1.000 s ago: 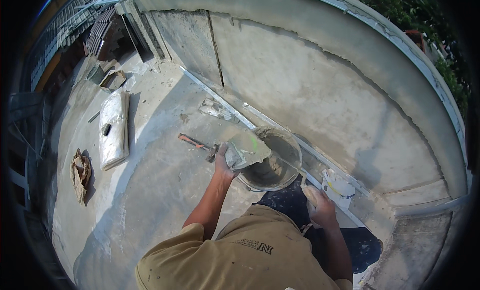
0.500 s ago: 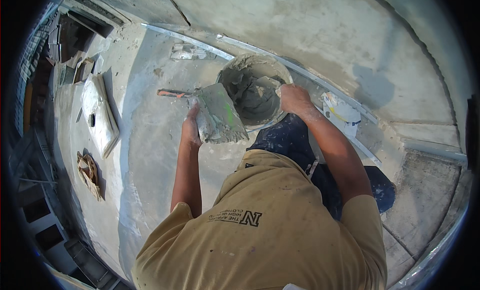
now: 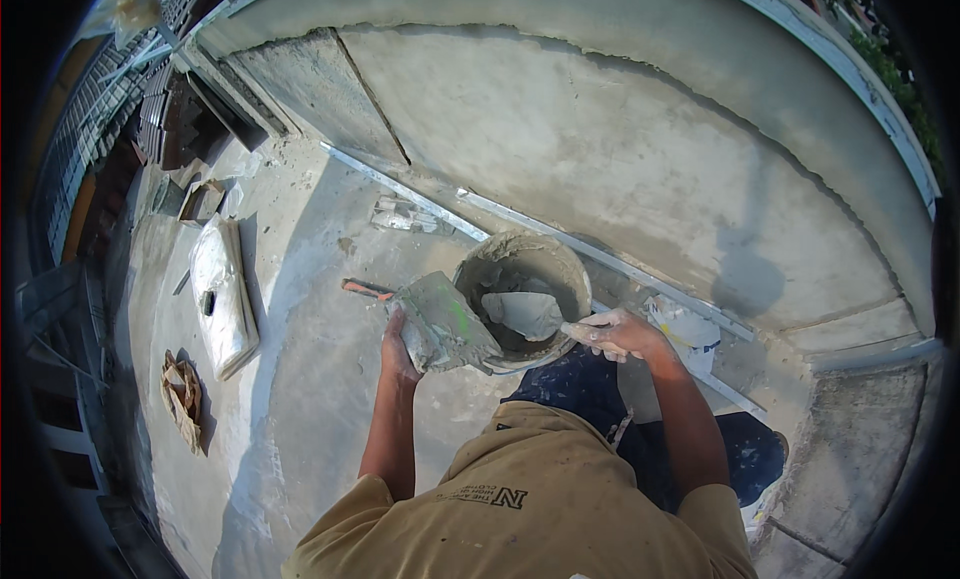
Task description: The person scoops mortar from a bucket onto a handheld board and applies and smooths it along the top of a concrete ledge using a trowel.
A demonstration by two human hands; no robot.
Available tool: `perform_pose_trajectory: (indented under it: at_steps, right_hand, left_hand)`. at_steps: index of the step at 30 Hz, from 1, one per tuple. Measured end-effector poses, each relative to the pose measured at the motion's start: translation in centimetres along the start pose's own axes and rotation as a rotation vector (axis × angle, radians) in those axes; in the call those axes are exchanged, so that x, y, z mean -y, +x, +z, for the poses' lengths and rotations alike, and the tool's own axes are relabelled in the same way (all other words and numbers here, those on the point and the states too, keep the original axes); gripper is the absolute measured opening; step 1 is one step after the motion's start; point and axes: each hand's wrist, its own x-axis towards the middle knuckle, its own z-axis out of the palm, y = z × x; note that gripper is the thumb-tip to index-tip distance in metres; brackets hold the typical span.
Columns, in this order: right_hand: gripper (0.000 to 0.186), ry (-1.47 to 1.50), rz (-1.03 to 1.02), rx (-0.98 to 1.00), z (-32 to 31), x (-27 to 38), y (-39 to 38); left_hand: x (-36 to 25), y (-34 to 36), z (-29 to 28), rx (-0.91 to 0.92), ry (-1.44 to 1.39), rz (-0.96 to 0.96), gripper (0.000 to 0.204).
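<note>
As I watch remotely through the head view, my left grip grasps a mortar-smeared board just left of the bucket, and my right grip clasps a trowel by its handle, the blade over the bucket's mouth. Well to the left, a shiny bundle lies on the floor.

1. Left hand grips a mortar-smeared flat plate at its near-left edge; fingers partly hidden.
2. Orange handle juts out left of plate; attachment unclear.
3. Right hand holds a trowel by its handle, blade over the bucket; contact with the grey mortar inside cannot be judged.
4. Plate's right corner overlaps bucket's left side in view.
5. Two metal strips near the wall base.
6. Floor, left: plastic-wrapped bundle, crumpled brown paper.
</note>
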Motion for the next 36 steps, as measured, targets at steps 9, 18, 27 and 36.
perform_pose_trajectory:
  at_steps: [9,18,27,36]
  right_hand:
    - [0.046,-0.517,-0.807,-0.713,6.5,-2.9,-4.6]
    - [0.049,-0.694,-0.303,-0.700,7.9,-4.5,-1.7]
    - [0.067,0.264,-0.886,-0.786,7.3,3.9,-5.5]
    - [0.038,0.959,-1.262,-1.008,0.3,1.5,-12.0]
  left_hand:
    - [2.8,4.9,2.2,0.157,-0.189,-0.206,0.047]
    - [-1.5,1.9,6.5,0.386,-0.044,0.094,0.051]
    - [9.7,-1.8,20.8,0.731,-0.122,-0.111,0.046]
    - [17.4,-5.8,31.5,1.059,0.063,-0.536,0.046]
